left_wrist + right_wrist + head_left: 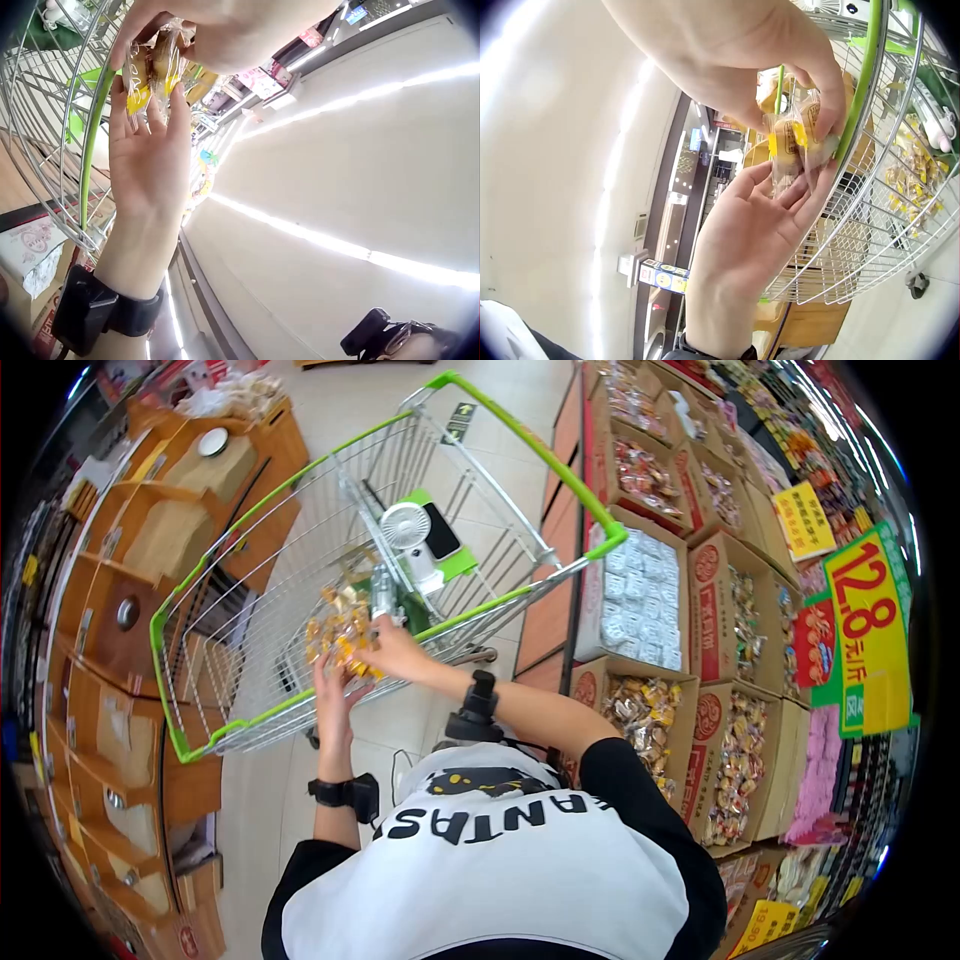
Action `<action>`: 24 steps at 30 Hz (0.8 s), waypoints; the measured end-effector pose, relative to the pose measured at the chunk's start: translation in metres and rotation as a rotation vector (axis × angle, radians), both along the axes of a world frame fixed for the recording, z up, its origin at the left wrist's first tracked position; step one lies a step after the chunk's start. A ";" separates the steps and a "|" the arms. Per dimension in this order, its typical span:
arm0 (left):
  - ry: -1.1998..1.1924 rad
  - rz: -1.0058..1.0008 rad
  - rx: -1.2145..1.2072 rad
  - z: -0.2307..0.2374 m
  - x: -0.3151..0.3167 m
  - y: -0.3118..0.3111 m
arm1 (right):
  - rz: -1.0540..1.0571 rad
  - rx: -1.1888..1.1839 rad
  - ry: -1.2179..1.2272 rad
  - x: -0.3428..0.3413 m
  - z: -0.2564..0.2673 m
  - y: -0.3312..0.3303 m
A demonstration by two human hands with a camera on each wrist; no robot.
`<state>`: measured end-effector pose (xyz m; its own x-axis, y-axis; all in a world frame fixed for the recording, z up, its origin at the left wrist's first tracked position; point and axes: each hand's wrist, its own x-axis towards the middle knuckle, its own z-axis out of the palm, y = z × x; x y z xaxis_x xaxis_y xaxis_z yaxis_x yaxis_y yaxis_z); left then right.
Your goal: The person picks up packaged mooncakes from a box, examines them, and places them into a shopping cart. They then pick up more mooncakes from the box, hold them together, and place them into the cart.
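Two small clear-wrapped pastries (pixel 795 142) with yellow labels are held between both hands over the cart's green rim. My right hand (pixel 395 650) grips them from one side; in the right wrist view it (pixel 742 60) comes in from above, thumb and fingers around the wrappers. My left hand (pixel 335 700) holds them from the other side, palm turned up, fingers bent against their lower ends (pixel 742 225). In the left wrist view, the pastries (pixel 154 67) sit between the fingertips of both hands. A pile of similar wrapped pastries (pixel 915 176) lies inside the cart.
The wire shopping cart (pixel 160 660) stands in front. A white handheld fan (pixel 405 525) and a phone (pixel 442 532) lie at its upper part. Cartons of wrapped snacks (pixel 645 725) line the right; wooden display shelves (pixel 110 660) line the left.
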<state>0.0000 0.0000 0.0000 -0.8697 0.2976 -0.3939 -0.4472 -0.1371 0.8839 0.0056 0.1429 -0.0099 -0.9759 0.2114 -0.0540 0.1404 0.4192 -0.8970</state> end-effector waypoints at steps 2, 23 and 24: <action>0.019 -0.011 0.032 0.002 0.003 0.005 | -0.015 -0.016 -0.077 0.007 0.015 0.008; 0.210 -0.182 -0.021 0.003 -0.018 0.034 | 0.405 -0.246 -0.002 0.060 0.024 0.057; 0.201 -0.216 0.006 0.006 -0.011 0.041 | 0.440 -0.212 0.010 0.068 0.030 0.061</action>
<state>-0.0115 0.0411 0.0064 -0.8462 0.4865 -0.2175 -0.2824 -0.0632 0.9572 0.0741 0.2040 0.0203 -0.9709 -0.2358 -0.0414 -0.0180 0.2445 -0.9695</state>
